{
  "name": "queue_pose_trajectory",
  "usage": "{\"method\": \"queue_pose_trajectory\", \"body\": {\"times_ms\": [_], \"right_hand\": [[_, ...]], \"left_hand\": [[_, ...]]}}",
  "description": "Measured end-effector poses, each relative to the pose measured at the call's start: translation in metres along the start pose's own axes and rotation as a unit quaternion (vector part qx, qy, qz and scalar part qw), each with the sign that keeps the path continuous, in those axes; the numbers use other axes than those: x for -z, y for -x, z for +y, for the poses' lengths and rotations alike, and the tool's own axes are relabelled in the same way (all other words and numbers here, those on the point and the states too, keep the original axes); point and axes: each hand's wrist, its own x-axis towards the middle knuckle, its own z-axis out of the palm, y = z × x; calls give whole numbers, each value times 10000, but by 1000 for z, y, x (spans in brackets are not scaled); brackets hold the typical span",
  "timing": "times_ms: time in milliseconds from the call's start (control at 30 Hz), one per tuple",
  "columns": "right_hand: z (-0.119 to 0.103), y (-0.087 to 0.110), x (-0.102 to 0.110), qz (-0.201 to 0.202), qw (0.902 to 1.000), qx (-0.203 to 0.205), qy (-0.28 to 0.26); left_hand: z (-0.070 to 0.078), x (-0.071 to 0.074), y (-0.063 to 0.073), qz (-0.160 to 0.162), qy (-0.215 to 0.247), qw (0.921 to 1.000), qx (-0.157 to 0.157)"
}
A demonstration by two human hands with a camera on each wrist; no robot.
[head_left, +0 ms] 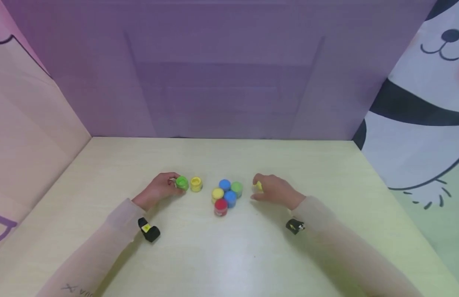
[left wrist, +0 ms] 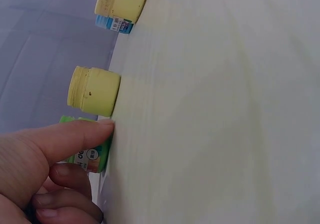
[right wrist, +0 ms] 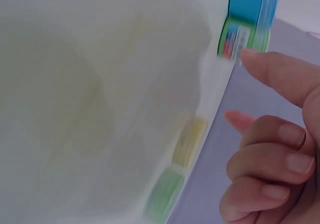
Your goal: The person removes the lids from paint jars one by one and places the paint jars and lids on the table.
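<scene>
left hand [head_left: 164, 189] pinched a green jar [head_left: 182, 182] on the counter [head_left: 229, 255]; right hand [head_left: 277, 192] held nothing

the green jar stood left of the group in the middle, its recessed top facing up, with the thumb and fingers of the left hand gripping its sides. just beside it stood a yellow jar [head_left: 196, 184], its ridged neck bare.

the right hand was open and empty, its thumb and forefinger spread apart and its other fingers loosely bent. near its fingertips lay a flat yellow lid [right wrist: 190, 141], and next to that a green lid [right wrist: 165, 195], both blurred in the right wrist view.

between the two hands, five jars with lids on stood close together: a rear blue jar [head_left: 224, 184], a second green jar [head_left: 236, 188] to its right, a second yellow jar [head_left: 217, 194] at the left, a front blue jar [head_left: 230, 198] and, nearest the person, a red jar [head_left: 221, 207].

pale sleeves covered both arms, and a small black device sat at each wrist. behind the counter rose a purple wall [head_left: 222, 82]; a panda picture [head_left: 415, 95] filled the right side.
</scene>
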Motion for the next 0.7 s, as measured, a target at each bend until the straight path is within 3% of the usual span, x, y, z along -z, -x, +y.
{"method": "queue_pose_trajectory", "body": {"times_ms": [233,500,700], "right_hand": [[-10,-9,-6,91,9974,567,-428],[-18,-18,-7,85,9957,708,-595],[-23,-22,-8,37,9967,645,-493]], "left_hand": [[-2,-2,-1,35,40,9999,132],[0,-1,2,44,46,9999,145],[-2,8,5,-84,-45,9999,82]]}}
